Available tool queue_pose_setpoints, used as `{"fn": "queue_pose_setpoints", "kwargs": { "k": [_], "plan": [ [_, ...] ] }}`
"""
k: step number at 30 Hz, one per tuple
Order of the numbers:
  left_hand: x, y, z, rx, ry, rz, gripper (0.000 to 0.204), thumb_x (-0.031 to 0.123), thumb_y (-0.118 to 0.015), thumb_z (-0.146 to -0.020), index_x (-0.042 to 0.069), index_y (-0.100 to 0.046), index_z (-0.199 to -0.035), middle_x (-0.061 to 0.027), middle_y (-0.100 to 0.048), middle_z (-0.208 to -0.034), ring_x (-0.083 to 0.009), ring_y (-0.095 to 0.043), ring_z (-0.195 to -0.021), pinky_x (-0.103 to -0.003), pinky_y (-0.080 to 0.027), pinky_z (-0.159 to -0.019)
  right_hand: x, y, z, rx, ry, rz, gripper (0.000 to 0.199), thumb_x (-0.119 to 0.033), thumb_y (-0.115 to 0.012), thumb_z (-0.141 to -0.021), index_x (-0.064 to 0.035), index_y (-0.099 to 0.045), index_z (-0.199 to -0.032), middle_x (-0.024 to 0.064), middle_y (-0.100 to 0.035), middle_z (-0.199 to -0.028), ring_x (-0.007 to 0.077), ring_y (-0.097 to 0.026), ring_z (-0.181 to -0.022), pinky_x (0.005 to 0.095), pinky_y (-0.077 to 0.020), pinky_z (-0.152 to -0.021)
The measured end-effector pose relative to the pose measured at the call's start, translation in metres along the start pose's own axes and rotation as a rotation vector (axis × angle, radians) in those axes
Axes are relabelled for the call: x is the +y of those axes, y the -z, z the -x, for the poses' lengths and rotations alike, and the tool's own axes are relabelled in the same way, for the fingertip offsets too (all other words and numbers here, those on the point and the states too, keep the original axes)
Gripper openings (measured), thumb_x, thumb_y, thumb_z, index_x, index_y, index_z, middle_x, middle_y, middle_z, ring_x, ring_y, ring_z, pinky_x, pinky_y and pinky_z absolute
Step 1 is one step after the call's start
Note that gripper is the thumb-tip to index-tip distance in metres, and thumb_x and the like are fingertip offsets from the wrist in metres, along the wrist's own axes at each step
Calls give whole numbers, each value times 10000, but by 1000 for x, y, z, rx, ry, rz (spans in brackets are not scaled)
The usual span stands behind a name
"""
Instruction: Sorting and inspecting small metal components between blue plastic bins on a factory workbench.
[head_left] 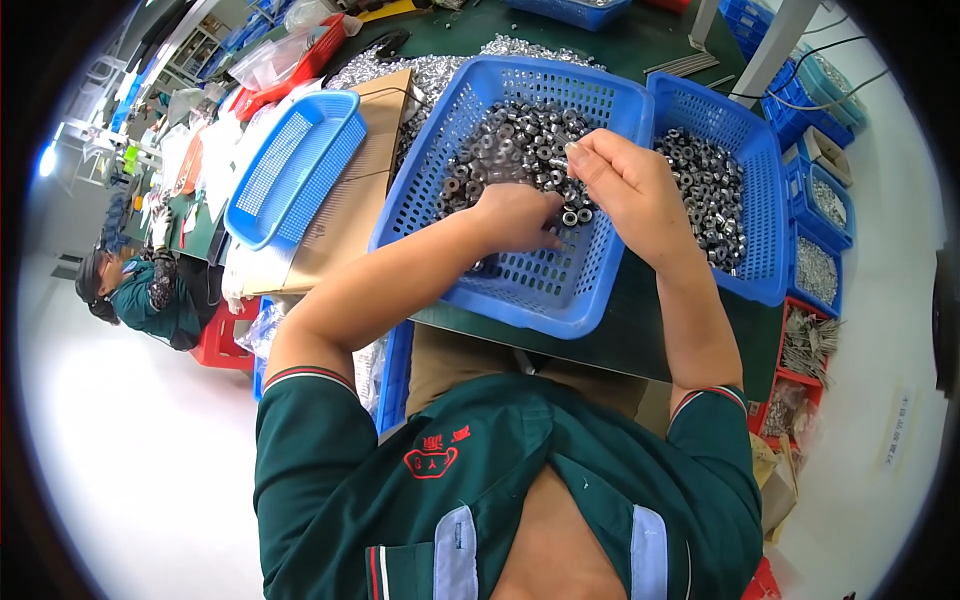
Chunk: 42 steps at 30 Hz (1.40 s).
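Work judged in progress: loose metal parts [540, 130] lie heaped across the far side of the front blue basket [560, 325], its near floor partly bare, and similar pieces fill much of the right-hand basket [700, 95]; the share finished cannot be told. The left hand [520, 215] reaches in low, fingers loosely parted, grip undetermined; the right hand [635, 190] is above, fingertips drawn narrow, any held piece indistinct

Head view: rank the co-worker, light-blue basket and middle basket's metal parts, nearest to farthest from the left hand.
1. Metal parts: right at the left hand, inside the middle basket.
2. Light-blue basket: off to the hand's left.
3. Co-worker: far left, beyond that basket.
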<state>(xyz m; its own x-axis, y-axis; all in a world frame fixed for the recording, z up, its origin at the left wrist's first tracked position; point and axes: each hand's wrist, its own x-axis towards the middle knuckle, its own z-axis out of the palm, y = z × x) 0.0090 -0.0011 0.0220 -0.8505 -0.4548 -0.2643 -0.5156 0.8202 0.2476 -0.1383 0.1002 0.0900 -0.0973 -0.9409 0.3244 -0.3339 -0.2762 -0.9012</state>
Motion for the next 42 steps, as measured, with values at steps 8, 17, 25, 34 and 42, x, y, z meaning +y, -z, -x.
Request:
{"fn": "queue_pose_setpoints", "kwargs": {
  "k": [8,17,25,34,42],
  "plan": [
    [-9,-16,-12,-8,-72,88,311,302,-698,-771,51,-619,-938,-141,-662,-803,-320,-653,-783,-428,-503,-686,5,-6,-3,10,51,27,272,-213,-559,-939,18,-549,-795,139,-513,-599,173,-462,-522,323,-389,-511],
    [-25,41,14,114,47,1827,249,292,-507,-973,56,-562,-1028,-76,-575,-793,-121,-427,-526,-239,-329,-476,6,-7,-1,98,41,446,217,-268,-585,-904,-69,-627,-829,144,-589,-608,308,-600,-553,401,-431,-513],
    [-22,36,17,55,-103,1818,198,276,-530,-971,79,-557,-972,-80,-589,-735,-99,-402,-512,-212,-294,-463,26,-20,-4,112,205,601,208,-237,-581,-887,-73,-577,-760,134,-616,-642,333,-617,-600,443,-464,-533],
    [-28,43,22,-15,4,1806,194,255,-604,-937,86,-517,-895,-22,-533,-820,-116,-548,-702,-205,-439,-582,28,-20,-12,148,648,843,82,-117,-608,-779,-96,-552,-723,61,-571,-629,255,-602,-591,375,-471,-525],
    [-30,42,18,141,-160,1612,153,166,-603,-933,50,-527,-870,-64,-609,-770,-101,-557,-661,-199,-384,-526,34,-25,-10,67,281,580,234,-220,-595,-882,-63,-551,-713,132,-610,-652,325,-609,-605,424,-453,-525]
  ]
}}
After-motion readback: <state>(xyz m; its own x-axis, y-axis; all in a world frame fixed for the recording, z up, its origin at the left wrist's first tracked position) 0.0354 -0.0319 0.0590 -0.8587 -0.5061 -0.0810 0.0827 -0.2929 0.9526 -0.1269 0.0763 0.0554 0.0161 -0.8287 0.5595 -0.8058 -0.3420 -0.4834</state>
